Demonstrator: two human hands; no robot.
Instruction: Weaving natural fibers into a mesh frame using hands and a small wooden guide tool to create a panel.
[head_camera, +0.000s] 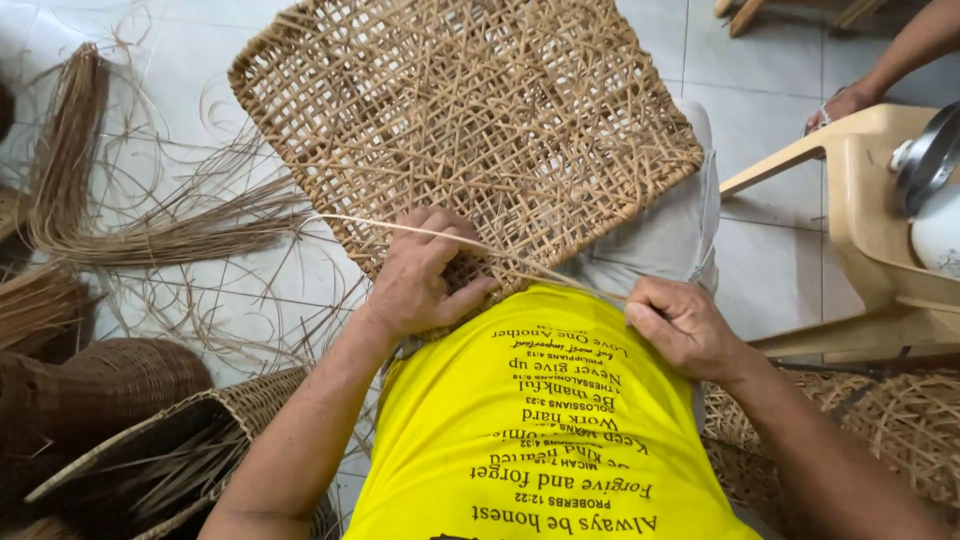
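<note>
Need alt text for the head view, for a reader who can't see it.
Seen from above, a person in a yellow shirt weaves an open-lattice rattan panel on their lap: the left hand presses its near edge, the right hand pulls a thin strand. Loose rattan strips lie on the tiled floor.

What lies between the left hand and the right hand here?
In the head view, one thin cane strand spans from the left hand to the right hand, over the woven panel's edge.
</note>
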